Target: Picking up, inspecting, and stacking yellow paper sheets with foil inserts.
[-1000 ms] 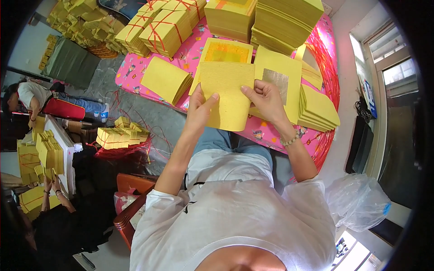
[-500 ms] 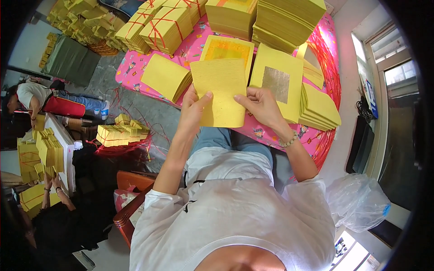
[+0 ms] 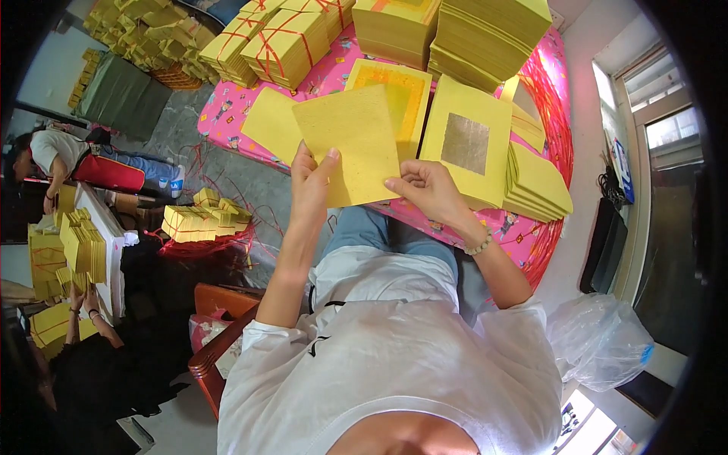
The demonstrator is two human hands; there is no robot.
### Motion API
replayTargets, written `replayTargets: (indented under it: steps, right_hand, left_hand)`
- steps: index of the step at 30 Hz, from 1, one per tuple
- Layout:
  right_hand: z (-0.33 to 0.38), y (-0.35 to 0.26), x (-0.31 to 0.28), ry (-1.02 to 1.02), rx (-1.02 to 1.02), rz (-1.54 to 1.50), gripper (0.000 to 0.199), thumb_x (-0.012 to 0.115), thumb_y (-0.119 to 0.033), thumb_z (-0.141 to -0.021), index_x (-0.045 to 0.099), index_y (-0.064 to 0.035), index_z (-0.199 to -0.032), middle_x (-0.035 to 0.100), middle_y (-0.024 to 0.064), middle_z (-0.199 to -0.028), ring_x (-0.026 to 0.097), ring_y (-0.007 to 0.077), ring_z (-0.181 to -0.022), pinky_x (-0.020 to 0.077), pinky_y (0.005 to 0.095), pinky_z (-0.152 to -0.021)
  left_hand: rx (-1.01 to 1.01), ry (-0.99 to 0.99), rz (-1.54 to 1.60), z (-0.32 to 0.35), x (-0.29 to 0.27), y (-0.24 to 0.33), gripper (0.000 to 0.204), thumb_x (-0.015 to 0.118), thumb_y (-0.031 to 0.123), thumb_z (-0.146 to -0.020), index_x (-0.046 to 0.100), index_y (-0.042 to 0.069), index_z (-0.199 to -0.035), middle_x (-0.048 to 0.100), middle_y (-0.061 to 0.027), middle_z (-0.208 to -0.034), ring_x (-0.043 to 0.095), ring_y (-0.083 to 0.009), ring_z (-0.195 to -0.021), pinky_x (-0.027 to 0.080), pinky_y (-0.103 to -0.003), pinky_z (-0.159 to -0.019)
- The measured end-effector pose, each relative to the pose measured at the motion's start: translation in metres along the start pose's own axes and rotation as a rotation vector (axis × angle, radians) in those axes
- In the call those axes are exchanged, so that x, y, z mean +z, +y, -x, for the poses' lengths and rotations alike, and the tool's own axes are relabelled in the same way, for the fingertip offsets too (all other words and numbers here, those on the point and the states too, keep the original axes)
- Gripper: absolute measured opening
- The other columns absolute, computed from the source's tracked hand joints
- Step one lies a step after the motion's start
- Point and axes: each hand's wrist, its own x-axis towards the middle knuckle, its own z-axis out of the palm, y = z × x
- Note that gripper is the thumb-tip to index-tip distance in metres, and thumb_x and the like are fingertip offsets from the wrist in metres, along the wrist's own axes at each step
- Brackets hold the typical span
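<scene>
A yellow sheet of paper (image 3: 355,133), tilted to the left, is held up over the table's near edge. My left hand (image 3: 312,178) is closed on its lower left edge, thumb on the face toward me. At its lower right edge my right hand (image 3: 434,188) pinches it between thumb and curled fingers. Whether it is one sheet or several, I cannot tell. Behind it lies a yellow sheet with an orange printed panel (image 3: 413,83). Right of that sits a yellow stack with a silver square (image 3: 464,142). A yellow stack (image 3: 265,125), partly hidden, lies to the left.
The pink patterned tablecloth (image 3: 227,114) carries tall paper stacks (image 3: 485,38) and red-tied bundles (image 3: 284,49) at the back. Fanned folded paper (image 3: 537,182) and red strings (image 3: 557,114) lie right. A wooden chair (image 3: 220,349) stands left; two people work at a white table (image 3: 112,250).
The yellow paper has tilted left and turned wider toward me. My right hand has shifted slightly down and right, to its lower corner; my left hand has moved slightly left.
</scene>
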Motion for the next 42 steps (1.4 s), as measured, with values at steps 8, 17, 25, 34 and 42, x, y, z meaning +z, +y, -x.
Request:
replayTargets:
  steps: [8,17,25,34,42]
  right_hand:
    - [-0.017,-0.01,-0.003,0.094,-0.14,0.039,0.028,0.065,-0.024,-0.086,0.063,0.004,-0.09,0.063,0.0011,-0.074,0.057,0.0044,-0.065,0.0455,0.0212,-0.058]
    - [-0.054,-0.033,0.0,0.107,-0.044,-0.129,0.021,0.062,-0.02,-0.088,0.063,0.0008,-0.093,0.062,0.0004,-0.075,0.056,0.0039,-0.067,0.0463,0.0197,-0.058]
    - [-0.062,-0.028,0.034,-0.087,-0.098,0.291,0.022,0.066,-0.021,-0.081,0.061,0.0005,-0.083,0.058,0.0053,-0.064,0.055,0.0073,-0.058,0.0441,0.0236,-0.055]
    - [-0.161,-0.044,0.045,-0.082,-0.295,0.399,0.026,0.059,-0.025,-0.086,0.061,0.0004,-0.085,0.055,0.0031,-0.064,0.05,0.0083,-0.06,0.0405,0.0267,-0.056]
    - [-0.249,-0.023,0.062,-0.064,-0.267,0.546,0.033,0.061,-0.034,-0.081,0.067,-0.0039,-0.093,0.066,0.0127,-0.08,0.063,0.0257,-0.073,0.0476,0.0368,-0.068]
  left_hand:
    - [-0.019,0.01,0.038,0.008,-0.008,-0.005,0.037,0.051,0.0,-0.088,0.045,0.001,-0.125,0.057,-0.0082,-0.117,0.056,-0.0141,-0.103,0.044,-0.028,-0.089]
    - [-0.011,0.001,-0.02,0.031,-0.019,-0.011,0.043,0.05,0.001,-0.089,0.039,0.001,-0.131,0.051,-0.0073,-0.126,0.051,-0.0141,-0.112,0.041,-0.029,-0.094]
    - [-0.031,0.191,0.128,0.02,-0.056,-0.011,0.032,0.052,0.004,-0.09,0.047,0.001,-0.121,0.058,-0.0087,-0.115,0.058,-0.0153,-0.102,0.046,-0.029,-0.088]
    - [0.019,0.297,0.011,-0.036,-0.098,0.015,0.028,0.059,0.009,-0.086,0.054,-0.001,-0.112,0.062,-0.0047,-0.098,0.06,-0.0095,-0.081,0.045,-0.023,-0.065]
    - [-0.008,0.385,-0.26,-0.099,-0.154,-0.01,0.03,0.066,0.012,-0.081,0.055,0.0,-0.105,0.06,0.0008,-0.078,0.056,-0.0061,-0.065,0.039,-0.02,-0.05]
